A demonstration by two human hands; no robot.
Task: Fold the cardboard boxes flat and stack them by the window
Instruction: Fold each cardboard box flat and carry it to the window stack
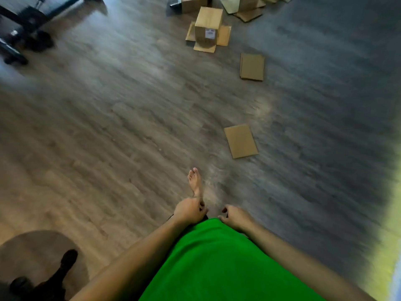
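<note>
An upside-down cardboard box (pixel 208 22) with a white label stands far ahead on the wooden floor, its flaps splayed out around it. Two flat cardboard pieces lie closer: one (pixel 251 66) to the right of that box, another (pixel 240 141) nearer my feet. My left hand (pixel 189 210) and my right hand (pixel 235 217) hang in front of my green shirt with fingers loosely curled, holding nothing. Both hands are far from any cardboard. The view is blurred by motion.
More boxes (pixel 193 3) and flattened cardboard (pixel 245 7) lie at the top edge. My bare foot (pixel 195 181) steps forward. A dark chair base (pixel 50 276) on a round mat is at bottom left; dark furniture legs (pixel 23 29) stand at top left.
</note>
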